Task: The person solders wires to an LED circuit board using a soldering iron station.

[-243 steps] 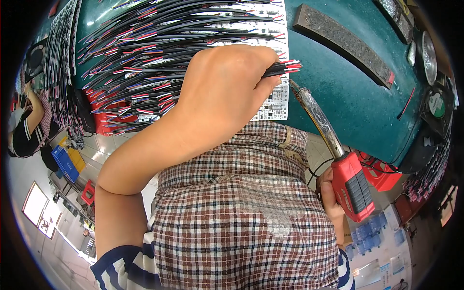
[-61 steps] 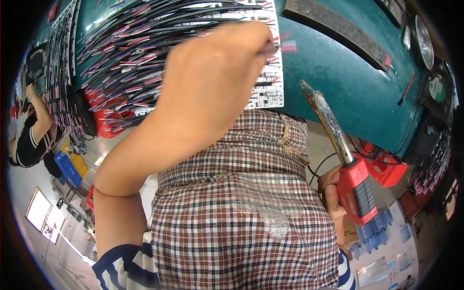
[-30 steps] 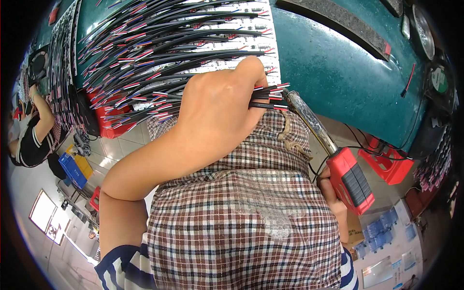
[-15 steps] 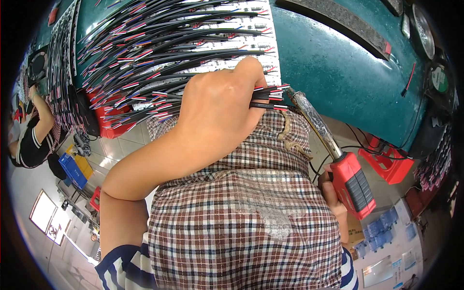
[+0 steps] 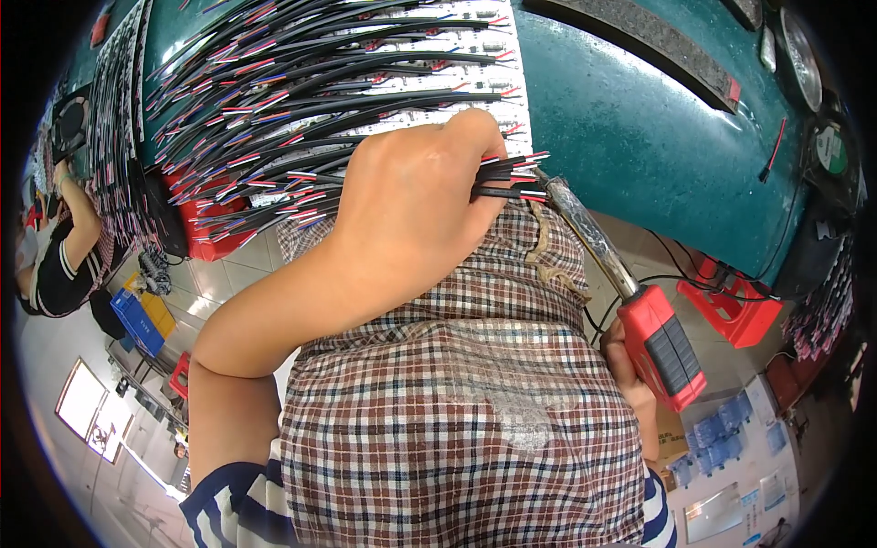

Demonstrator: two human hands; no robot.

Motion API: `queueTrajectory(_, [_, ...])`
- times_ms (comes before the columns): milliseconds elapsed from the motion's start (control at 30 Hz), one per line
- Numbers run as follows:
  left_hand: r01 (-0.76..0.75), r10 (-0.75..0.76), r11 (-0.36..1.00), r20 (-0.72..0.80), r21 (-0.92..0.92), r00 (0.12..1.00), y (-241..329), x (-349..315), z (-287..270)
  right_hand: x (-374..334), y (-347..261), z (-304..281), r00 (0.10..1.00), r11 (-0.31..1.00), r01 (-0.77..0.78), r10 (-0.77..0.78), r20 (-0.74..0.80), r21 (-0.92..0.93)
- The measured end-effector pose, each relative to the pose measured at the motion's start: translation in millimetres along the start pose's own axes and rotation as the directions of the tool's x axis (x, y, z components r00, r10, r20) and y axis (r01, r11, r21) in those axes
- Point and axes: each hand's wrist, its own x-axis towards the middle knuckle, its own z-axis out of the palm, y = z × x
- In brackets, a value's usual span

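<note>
My left hand point(image 5: 411, 192) is closed round a small bundle of black cables point(image 5: 502, 170), over the near edge of the white circuit boards point(image 5: 501, 68). Their stripped ends, with red and white wires, stick out to the right past my thumb and finger. My right hand point(image 5: 621, 358), partly hidden, grips the red and black handle of a soldering gun point(image 5: 671, 352). Its long metal barrel slants up and left, and the tip is close beside the wire ends; whether it touches them I cannot tell. Many more black cables point(image 5: 274, 100) lie across the boards, fanning leftward.
The boards lie on a green table point(image 5: 621, 110). A dark curved bar point(image 5: 639, 46) is at its back, with a short red and black wire point(image 5: 774, 151) and a fan point(image 5: 831, 151) at the right. Red stools point(image 5: 731, 306) stand below. Another person's arm point(image 5: 82, 215) is far left.
The soldering gun has shifted slightly left. The wire ends in my left hand have moved up a little, and the lowest cable sticks out slightly further right. My left hand stays nearly in place.
</note>
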Motion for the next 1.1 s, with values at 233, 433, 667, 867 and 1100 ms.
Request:
queueTrajectory(233, [0.010, -0.011, 1.000, 0.003, 0.014, 1.000, 0, 0, 0, 1, -6, 0, 0.999, 0.999, -0.034, 0.035, -0.038, 0.013])
queueTrajectory(433, [-0.002, 0.001, 1.000, 0.010, 0.031, 1.000, -2, 1, -1, 0, -8, -1, 0.998, 0.999, 0.027, -0.029, -0.064, -0.037])
queueTrajectory(667, [0.023, -0.020, 0.999, 0.080, -0.033, 0.997, -3, 7, -8, -3, -2, 2, 0.999, 0.999, 0.002, -0.001, -0.049, 0.040])
queueTrajectory(867, [0.032, -0.026, 0.998, 0.102, -0.058, 0.994, -3, 6, -8, 2, -16, 0, 0.990, 0.989, -0.133, 0.135, -0.029, 0.066])
queueTrajectory(1100, [0.017, -0.013, 0.999, 0.089, -0.045, 0.996, -3, 7, -8, 3, -8, -2, 0.994, 0.991, -0.112, 0.113, -0.008, 0.077])
